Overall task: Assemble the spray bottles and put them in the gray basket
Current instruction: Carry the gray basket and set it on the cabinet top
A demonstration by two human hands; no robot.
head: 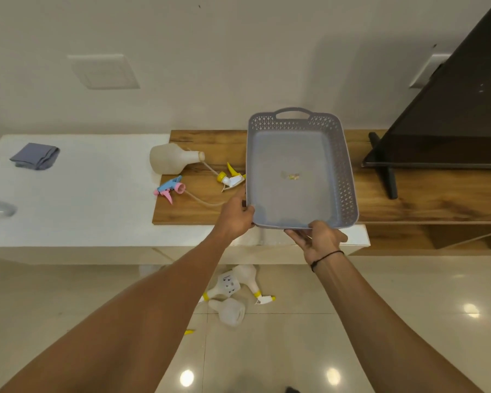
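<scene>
I hold the gray basket tilted up over the wooden shelf. My left hand grips its near left corner and my right hand grips its near rim from below. Only a small scrap lies inside it. A white bottle lies on its side on the shelf's left end. Beside it are a pink and blue spray head with its tube and a yellow and white spray head. On the floor below lie two bottles with yellow spray heads and one bare bottle.
A white counter runs left of the wooden shelf; a folded gray cloth lies on it. A dark screen on a stand fills the shelf's right end. A small yellow piece lies on the tiled floor.
</scene>
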